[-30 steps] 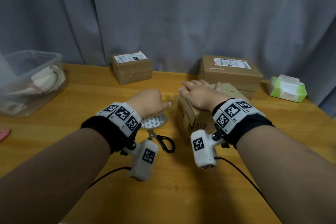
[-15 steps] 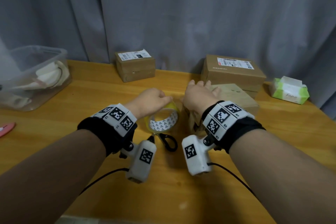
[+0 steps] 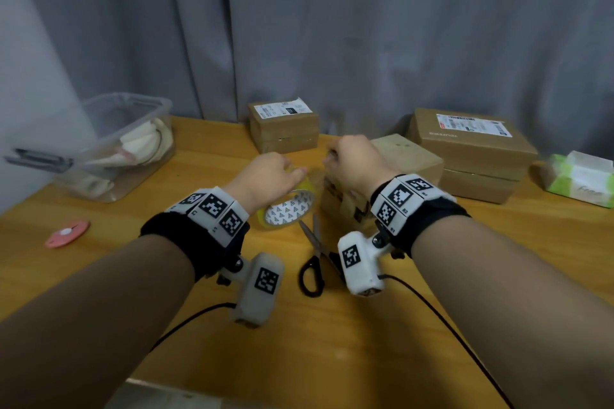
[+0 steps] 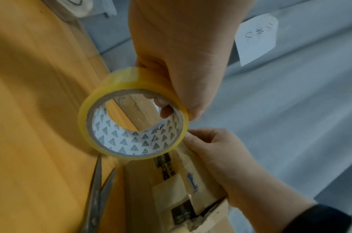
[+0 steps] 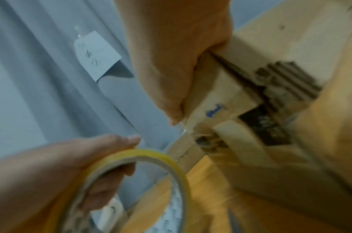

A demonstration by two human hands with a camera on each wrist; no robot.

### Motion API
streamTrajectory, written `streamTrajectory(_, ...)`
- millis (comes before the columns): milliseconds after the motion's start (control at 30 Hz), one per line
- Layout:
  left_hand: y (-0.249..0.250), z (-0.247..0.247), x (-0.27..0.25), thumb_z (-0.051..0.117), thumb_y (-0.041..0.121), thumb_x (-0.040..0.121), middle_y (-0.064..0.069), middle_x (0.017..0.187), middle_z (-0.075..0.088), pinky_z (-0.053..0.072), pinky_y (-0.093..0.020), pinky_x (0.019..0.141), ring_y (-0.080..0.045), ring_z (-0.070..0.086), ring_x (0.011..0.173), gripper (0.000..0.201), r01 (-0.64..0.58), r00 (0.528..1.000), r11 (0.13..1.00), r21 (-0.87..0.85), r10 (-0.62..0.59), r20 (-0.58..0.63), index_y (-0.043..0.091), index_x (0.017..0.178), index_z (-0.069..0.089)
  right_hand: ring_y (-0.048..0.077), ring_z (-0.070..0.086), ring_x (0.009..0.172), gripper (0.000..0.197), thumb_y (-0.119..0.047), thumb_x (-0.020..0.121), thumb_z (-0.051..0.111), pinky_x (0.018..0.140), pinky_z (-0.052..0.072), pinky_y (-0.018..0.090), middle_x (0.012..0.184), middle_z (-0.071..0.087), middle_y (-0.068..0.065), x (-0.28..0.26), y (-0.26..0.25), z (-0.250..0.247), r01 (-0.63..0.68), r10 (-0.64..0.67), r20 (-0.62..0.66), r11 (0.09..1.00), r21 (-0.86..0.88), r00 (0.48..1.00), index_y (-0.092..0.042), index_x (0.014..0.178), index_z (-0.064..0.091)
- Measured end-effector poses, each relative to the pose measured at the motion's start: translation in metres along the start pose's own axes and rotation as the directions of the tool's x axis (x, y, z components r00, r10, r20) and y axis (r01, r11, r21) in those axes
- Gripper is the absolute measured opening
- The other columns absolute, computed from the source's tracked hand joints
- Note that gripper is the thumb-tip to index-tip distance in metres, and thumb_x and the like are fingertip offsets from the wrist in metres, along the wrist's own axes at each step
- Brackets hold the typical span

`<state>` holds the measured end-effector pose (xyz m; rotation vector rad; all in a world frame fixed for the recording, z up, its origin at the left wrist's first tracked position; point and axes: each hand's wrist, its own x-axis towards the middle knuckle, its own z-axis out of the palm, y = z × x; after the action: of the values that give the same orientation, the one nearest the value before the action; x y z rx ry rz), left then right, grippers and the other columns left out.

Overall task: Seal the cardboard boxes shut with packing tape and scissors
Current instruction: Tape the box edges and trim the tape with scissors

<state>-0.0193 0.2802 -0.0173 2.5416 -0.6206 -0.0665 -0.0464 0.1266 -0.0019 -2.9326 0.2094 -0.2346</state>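
My left hand [image 3: 285,173] grips a yellow-edged roll of clear packing tape [image 3: 289,209], held on edge above the table; in the left wrist view its fingers are inside the core [image 4: 133,116] and the thumb is outside. My right hand [image 3: 332,156] is curled beside the roll and pinches the tape's free end [image 4: 186,136] at the upper corner of the nearest cardboard box [image 3: 408,156]. The box's near side [image 5: 271,126] carries old tape and dark print. Black-handled scissors [image 3: 314,252] lie open on the table below the roll.
A small labelled box [image 3: 284,124] stands at the back, and a larger labelled box [image 3: 471,143] is stacked on another at the right. A tissue pack [image 3: 581,179] sits far right, a clear plastic bin [image 3: 123,143] far left, a pink disc [image 3: 68,232] near the left edge.
My left hand lifted the tape roll off the table and tipped it on edge. My right hand left the box top, where it lay flat, and curled at the roll's edge.
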Motion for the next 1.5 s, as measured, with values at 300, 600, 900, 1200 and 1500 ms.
streamTrajectory(300, 0.005, 0.019, 0.002, 0.044, 0.038, 0.098, -0.011, 0.089, 0.059, 0.044, -0.033, 0.079, -0.024, 0.054, 0.087, 0.038, -0.006, 1.000, 0.998, -0.065, 0.005, -0.018, 0.004, 0.100, 0.061, 0.026, 0.020, 0.145, 0.063, -0.034, 0.101, 0.039, 0.117, 0.018, 0.042, 0.158, 0.020, 0.010, 0.001, 0.009, 0.023, -0.111, 0.119, 0.031, 0.973, -0.203, 0.992, -0.006, 0.152, 0.016)
streamTrajectory(600, 0.005, 0.022, 0.004, 0.042, 0.039, 0.099, -0.018, 0.122, 0.060, 0.042, -0.031, 0.090, -0.030, 0.054, 0.115, 0.051, 0.006, 1.000, 0.997, -0.082, -0.007, -0.009, -0.004, 0.123, 0.055, 0.029, 0.022, 0.143, 0.050, -0.019, 0.104, 0.024, 0.118, 0.019, 0.038, 0.156, 0.023, 0.014, 0.002, 0.009, 0.030, -0.092, 0.087, -0.031, 0.975, -0.200, 0.996, -0.003, 0.150, 0.017)
streamTrajectory(900, -0.002, 0.024, 0.005, 0.046, 0.043, 0.096, -0.008, 0.071, 0.054, 0.039, -0.032, 0.067, -0.025, 0.053, 0.074, 0.043, 0.011, 1.000, 0.986, -0.168, -0.010, 0.005, 0.005, 0.079, 0.054, 0.026, 0.051, 0.121, 0.035, -0.024, 0.100, 0.043, 0.101, 0.039, 0.034, 0.128, 0.059, 0.012, -0.012, 0.030, 0.002, 0.106, -0.054, -0.195, 0.958, 0.267, 0.979, -0.008, 0.128, 0.058)
streamTrajectory(1200, 0.004, 0.017, -0.007, 0.048, 0.040, 0.096, -0.003, 0.057, 0.036, 0.028, -0.032, 0.054, -0.019, 0.036, 0.054, 0.047, 0.017, 0.999, 0.980, -0.196, -0.025, -0.037, 0.013, 0.060, 0.034, 0.011, 0.048, 0.051, 0.040, -0.037, 0.087, 0.066, 0.049, 0.042, 0.026, 0.058, 0.050, -0.001, -0.086, -0.001, 0.027, 0.145, -0.164, 0.341, 0.986, 0.080, 0.926, -0.016, 0.061, 0.046)
streamTrajectory(1500, 0.009, 0.011, -0.013, 0.050, 0.039, 0.095, -0.007, 0.059, 0.040, 0.029, -0.030, 0.051, -0.021, 0.039, 0.055, 0.046, 0.010, 1.000, 0.982, -0.190, -0.015, -0.024, 0.013, 0.059, 0.038, 0.025, 0.062, 0.083, 0.043, -0.024, 0.078, 0.072, 0.068, 0.055, 0.035, 0.099, 0.062, 0.010, -0.083, 0.015, 0.033, 0.066, 0.061, 0.457, 0.964, -0.256, 0.888, -0.008, 0.114, 0.054)
